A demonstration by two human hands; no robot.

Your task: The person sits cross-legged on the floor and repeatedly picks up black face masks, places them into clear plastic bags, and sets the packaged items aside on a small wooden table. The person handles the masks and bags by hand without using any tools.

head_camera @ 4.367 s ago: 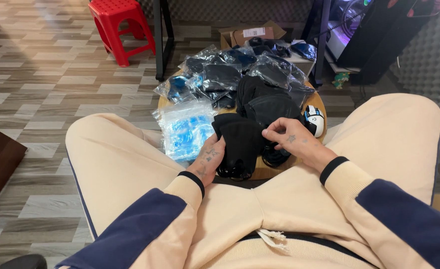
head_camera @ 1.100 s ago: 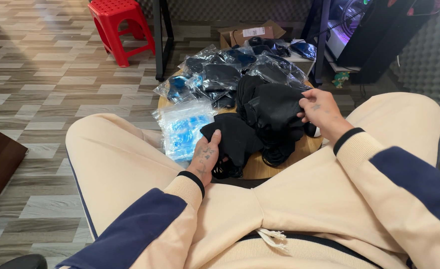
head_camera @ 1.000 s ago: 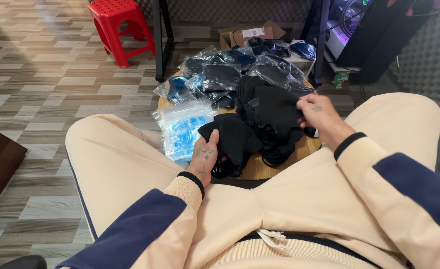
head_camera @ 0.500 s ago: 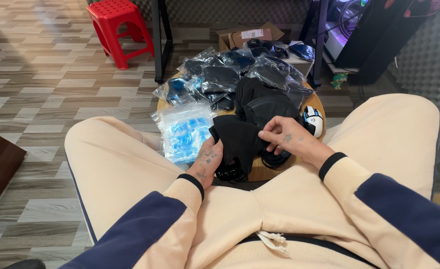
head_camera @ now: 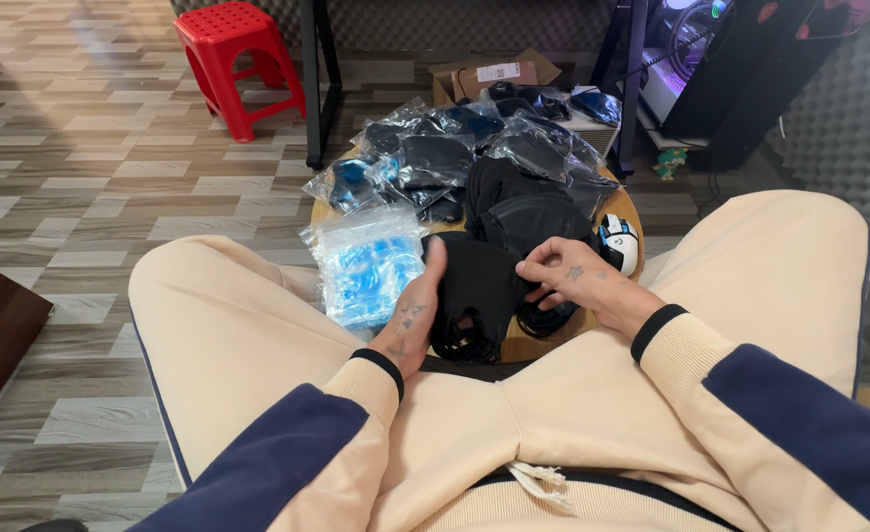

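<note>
On a small round wooden table [head_camera: 543, 347] between my knees lies a stack of black face masks [head_camera: 474, 296]. My left hand [head_camera: 413, 315] rests against the stack's left side, thumb on top of it. My right hand [head_camera: 565, 276] pinches the right edge of the top black mask, fingers closed on the fabric. Behind my hands stands a taller heap of loose black masks [head_camera: 522, 209].
A clear bag of blue masks [head_camera: 368, 268] lies left of the stack. Several clear bags of black items [head_camera: 435, 158] crowd the table's far side. A white computer mouse [head_camera: 618, 242] sits at the right. A red plastic stool [head_camera: 242, 61], a cardboard box [head_camera: 494, 75] and black desk legs [head_camera: 314, 79] stand beyond.
My right hand came back down from the taller heap with a black mask and laid it on the stack by my left hand, which stayed put.
</note>
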